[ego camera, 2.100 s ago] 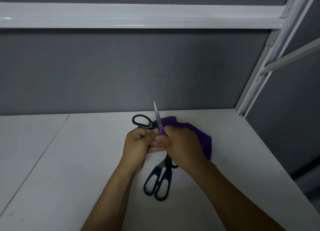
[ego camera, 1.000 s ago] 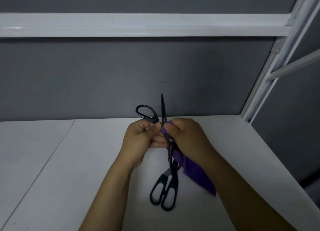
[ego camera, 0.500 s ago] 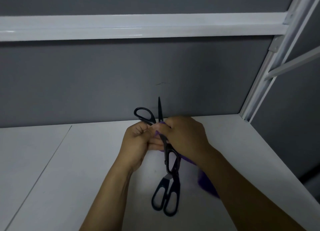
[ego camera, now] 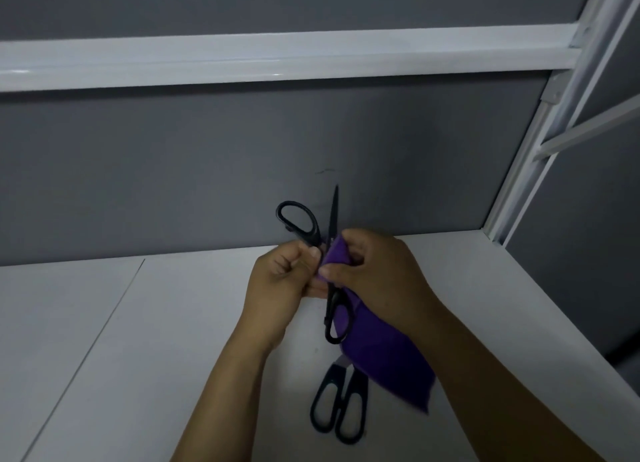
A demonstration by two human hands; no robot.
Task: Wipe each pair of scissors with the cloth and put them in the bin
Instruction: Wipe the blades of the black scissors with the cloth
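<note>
L fingers [ego camera: 304, 255]: clenched round the held scissors [ego camera: 333, 219], at the shank just under its upper handle loop; thumb on top. R fingers [ego camera: 329, 273]: thumb + forefinger pinch the cloth [ego camera: 388, 357], purple, folded over the base of the blade. Fingers of both hands are nearly touching at that spot.

Left hand [ego camera: 280, 281] is fisted, knuckles to the left of the held scissors. Right hand [ego camera: 377, 274] comes in from the right of it, back of hand up.

Held scissors: black, splayed open, off the bench [ego camera: 156, 340]. One blade sticks up past the fingers, tip pointing up. Upper loop leans up-left of the blade; lower loop hangs straight down under the hands. Other blade is hidden by hands/cloth.

Cloth: rest of it trails down and right from the pinch, behind the lower loop (purple shows through the loop), with its loose end nearer the person.

Second scissors [ego camera: 341, 397]: black, flat on the bench, directly below the held scissors and nearer the person, handles toward the person. Blade end is covered by the hanging cloth, so can't tell if open or closed.

Behind the held scissors: grey wall [ego camera: 173, 184], white rail [ego camera: 242, 59] above. White upright post [ego camera: 519, 184] well to the right.
</note>
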